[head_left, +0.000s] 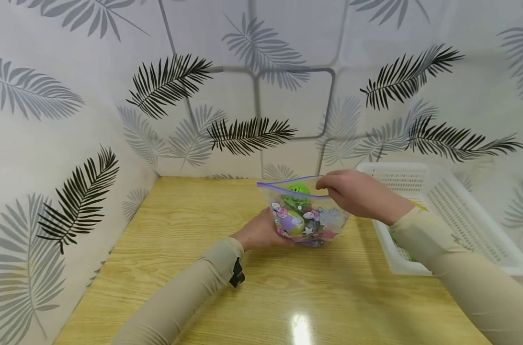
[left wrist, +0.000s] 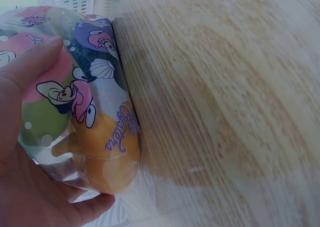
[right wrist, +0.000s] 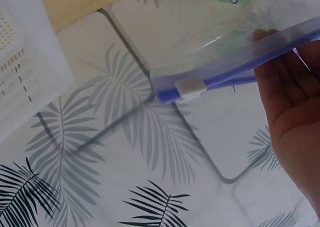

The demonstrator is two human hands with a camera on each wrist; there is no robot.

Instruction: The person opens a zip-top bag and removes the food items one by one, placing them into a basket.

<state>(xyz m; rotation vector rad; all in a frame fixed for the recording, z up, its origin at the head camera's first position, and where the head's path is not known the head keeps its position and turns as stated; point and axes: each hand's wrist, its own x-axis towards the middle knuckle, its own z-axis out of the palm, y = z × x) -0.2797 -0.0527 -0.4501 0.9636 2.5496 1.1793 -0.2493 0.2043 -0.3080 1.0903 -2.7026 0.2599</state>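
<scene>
Pale cloth (head_left: 106, 110) hangs behind and to the left, patterned with grey feathers and, in the head view, five black ones; before it stretches one yellowish wooden counter (head_left: 192, 211).

From the near left comes one beige sleeve (head_left: 179, 297), with one small black device (head_left: 237, 274) at its wrist. Of the two hands, the left hand (head_left: 261, 232) grasps the lower left side of a bag, thumb on one face and fingers curled beneath.

That single bag (head_left: 311, 215) is upright around the middle of the counter; whether its base touches the wood, I cannot tell. It is clear, glossy plastic, printed with pink cartoon figures, stars, dots, lettering and pale shells. One green toy (head_left: 299, 191) with a dark-marked face shows near the top, and one orange toy (left wrist: 105, 149) low down; the print hides any full count. A purple zip (right wrist: 230, 77) edges the parted mouth, carrying one white slider (right wrist: 191, 88).

To the right, the right hand (head_left: 356, 191) pinches the bag's rim, its beige sleeve (head_left: 460, 278) crossing in front of one white slotted basket (head_left: 481, 211). Bits of green and yellow show inside the basket.
</scene>
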